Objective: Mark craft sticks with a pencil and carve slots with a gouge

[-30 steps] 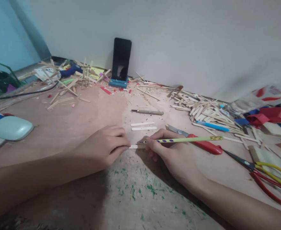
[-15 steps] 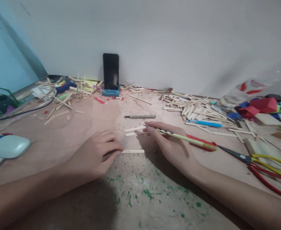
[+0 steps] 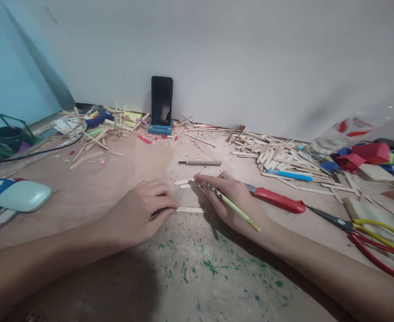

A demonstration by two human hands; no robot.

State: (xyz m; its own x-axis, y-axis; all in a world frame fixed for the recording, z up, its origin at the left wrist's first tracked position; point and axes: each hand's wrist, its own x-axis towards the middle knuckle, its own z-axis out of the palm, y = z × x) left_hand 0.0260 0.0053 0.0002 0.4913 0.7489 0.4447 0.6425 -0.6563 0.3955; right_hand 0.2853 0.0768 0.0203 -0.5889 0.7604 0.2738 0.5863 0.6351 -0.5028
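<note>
My left hand point(image 3: 146, 210) is closed, thumb and fingers pinching the left end of a flat wooden craft stick point(image 3: 190, 209) with small dark marks on it. My right hand point(image 3: 232, 197) grips a yellow patterned pencil point(image 3: 233, 207), which slants back across the hand. Its index fingertip reaches the right end of a second craft stick point(image 3: 182, 182); whether it presses on the stick I cannot tell. Just below that lies a third craft stick point(image 3: 187, 186), partly hidden by the hand. Beyond them rests a slim carving tool with a wooden handle point(image 3: 203, 163).
Right of my right hand lie a red-handled knife point(image 3: 279, 199) and scissors point(image 3: 348, 224). A pile of craft sticks point(image 3: 280, 158) with a blue pen point(image 3: 290, 175) is behind. A phone point(image 3: 162, 100) stands against the wall. At left sits a white rounded device point(image 3: 24, 196).
My right hand has moved slightly left, and the pencil has swung to a steeper slant, its back end nearer me. More of the red-handled knife shows. The view has shifted slightly.
</note>
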